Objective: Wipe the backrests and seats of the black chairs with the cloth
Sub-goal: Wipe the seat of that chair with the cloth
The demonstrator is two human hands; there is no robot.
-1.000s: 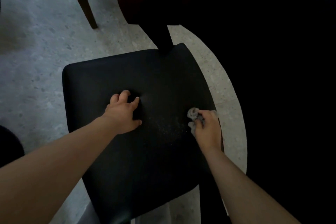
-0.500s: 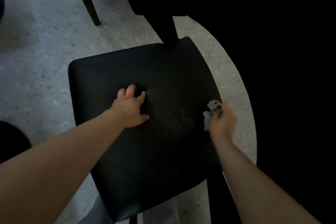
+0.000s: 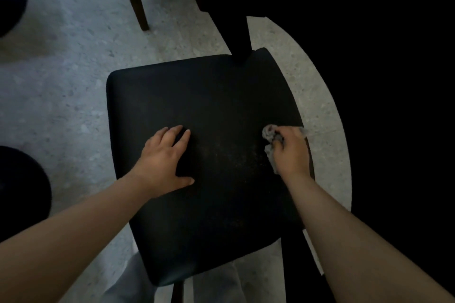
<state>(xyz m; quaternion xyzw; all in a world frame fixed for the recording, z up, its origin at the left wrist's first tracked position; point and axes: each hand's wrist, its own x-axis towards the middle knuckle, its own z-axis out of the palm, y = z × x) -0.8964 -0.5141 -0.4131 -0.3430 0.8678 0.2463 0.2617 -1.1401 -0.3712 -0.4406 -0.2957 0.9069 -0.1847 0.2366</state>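
Our left hand (image 3: 167, 160) lies flat on the seat (image 3: 197, 96), fingers spread and relaxed, bracing. Our right hand (image 3: 291, 152) clutches the bunched cloth (image 3: 269, 134) at the seat's right edge. We judge the risk here: a stroke running outward could slip off the edge, leaving the pale specks (image 3: 231, 155) mid-seat and the far half unwiped.

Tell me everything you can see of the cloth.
The cloth is small, grey and crumpled into a wad; it looks like soft fabric. The right hand grips it in a curled fist, so most of it is hidden, and folds bulge out on the hand's left side. It seems to rest on the black seat, near the seat's right edge.
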